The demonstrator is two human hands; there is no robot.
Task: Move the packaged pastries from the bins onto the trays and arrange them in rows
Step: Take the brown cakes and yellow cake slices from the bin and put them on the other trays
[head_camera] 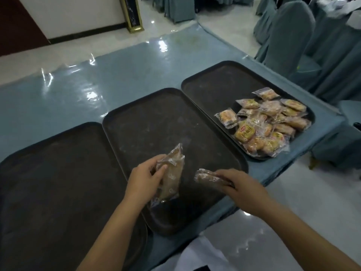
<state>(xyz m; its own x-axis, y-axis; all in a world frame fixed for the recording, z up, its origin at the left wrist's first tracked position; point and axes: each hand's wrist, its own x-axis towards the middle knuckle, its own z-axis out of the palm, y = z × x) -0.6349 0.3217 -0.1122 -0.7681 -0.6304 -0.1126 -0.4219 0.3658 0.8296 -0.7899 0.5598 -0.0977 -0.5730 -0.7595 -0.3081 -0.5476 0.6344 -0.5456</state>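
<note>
head view: a blue-covered worktop (pixel 121 71) carries three dark trays side by side. the left tray (pixel 48 173) is bare, the middle tray (pixel 156 122) holds no laid pastry yet, and the right tray (pixel 214 87) bears a loose heap of packaged pastries (pixel 269 124), not in rows. over the middle tray, the left hand (pixel 144 182) has its grip closed round one wrapped pastry (pixel 172 173), the right hand (pixel 240 184) round another (pixel 207 177). judged so, arranging has barely begun; no bins show.

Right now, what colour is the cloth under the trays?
Blue-grey tablecloth, under a shiny clear cover; head view.
</note>
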